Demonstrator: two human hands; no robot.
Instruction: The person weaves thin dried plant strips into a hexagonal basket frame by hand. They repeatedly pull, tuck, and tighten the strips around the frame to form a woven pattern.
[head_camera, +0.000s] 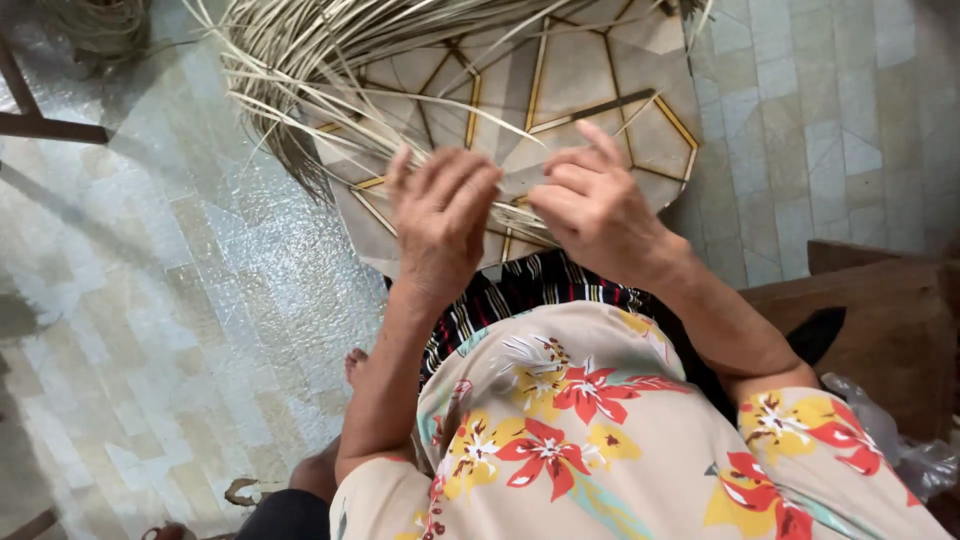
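Note:
A fan of long pale dry straw strands (330, 60) spreads up and to the left over a low table top (590, 90) with beige panels and gold lines. The strands gather into a tight bundle (515, 215) at the table's near edge. My left hand (440, 215) lies over the bundle with fingers curled around the strands. My right hand (595, 205) grips the bundle from the right, index finger raised. Both hands nearly touch. My lap in a flowered dress (580, 420) and striped cloth (520, 290) is below them.
Pale tiled floor (180, 300) lies to the left and right of the table. A dark wooden seat (880, 320) stands at the right with a crumpled plastic bag (890, 440) on it. A coil of straw (100, 25) sits top left beside a dark wooden bar (50, 127).

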